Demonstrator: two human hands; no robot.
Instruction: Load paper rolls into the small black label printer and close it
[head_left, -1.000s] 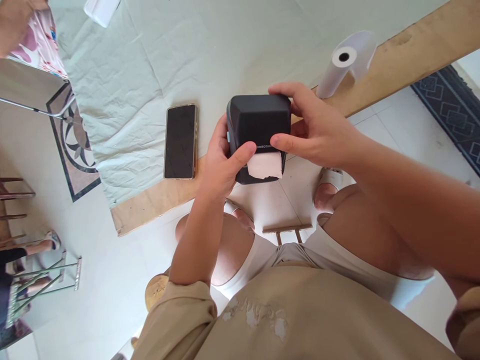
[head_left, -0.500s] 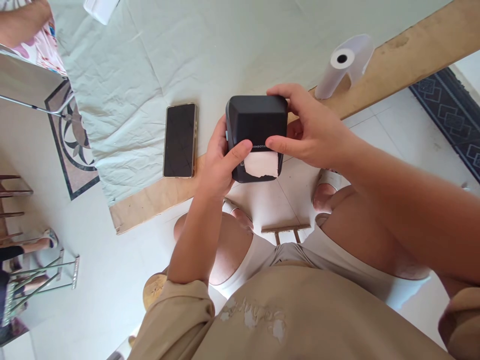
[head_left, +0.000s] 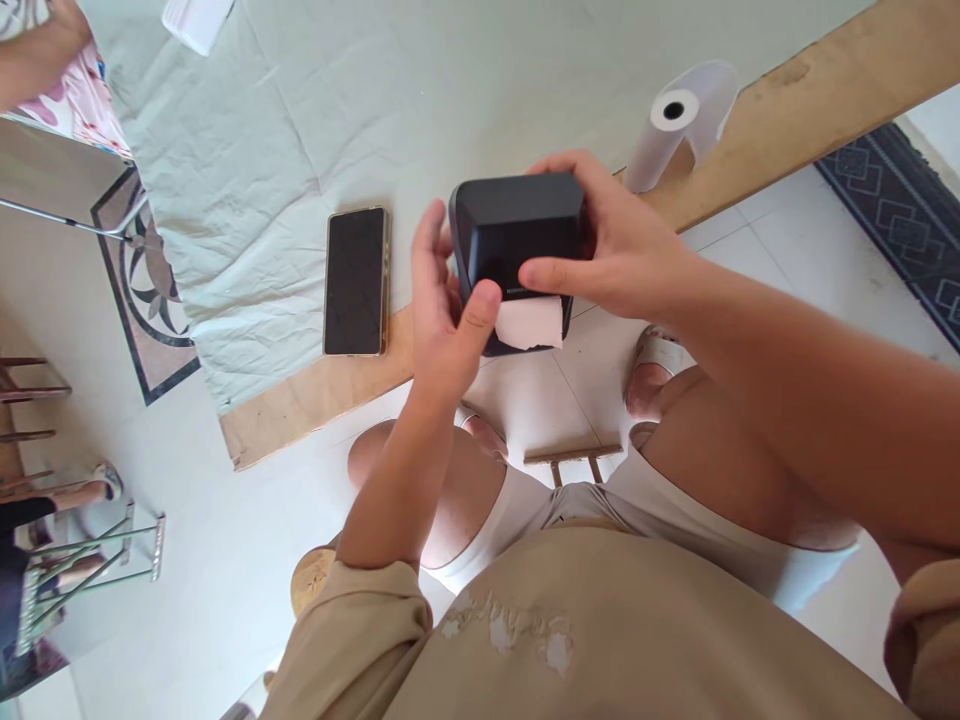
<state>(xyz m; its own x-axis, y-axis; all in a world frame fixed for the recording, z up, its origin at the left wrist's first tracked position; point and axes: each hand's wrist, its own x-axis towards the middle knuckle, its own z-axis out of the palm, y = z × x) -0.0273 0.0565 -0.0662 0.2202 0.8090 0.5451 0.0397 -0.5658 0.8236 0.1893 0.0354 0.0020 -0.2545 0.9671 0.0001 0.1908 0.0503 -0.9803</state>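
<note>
A black label printer (head_left: 517,225) is held in the air just over the table's near edge, tilted slightly. From its lower front slot hangs a torn strip of white paper (head_left: 530,322). My right hand (head_left: 619,240) grips the printer's right side, thumb across the front, other fingers behind it. At the lower left corner rests the thumb of my left hand (head_left: 450,310); its fingers curl along the left side, partly hidden. A smartphone (head_left: 355,282) with a dark screen lies left of my left hand. Beyond my right hand stands a white paper roll (head_left: 660,140), its loose end curling out.
A pale green cloth (head_left: 420,90) covers the table, with a bare wooden edge (head_left: 315,400) along my side. A white object (head_left: 197,22) sits at the far left. Another person's arm (head_left: 45,60) shows at top left; a person's foot and a metal-framed stool (head_left: 94,570) are lower left.
The printer has tipped and turned a little, its top rising slightly. My left fingers have loosened and lifted away from its side, while my right hand has shifted up and left with it.
</note>
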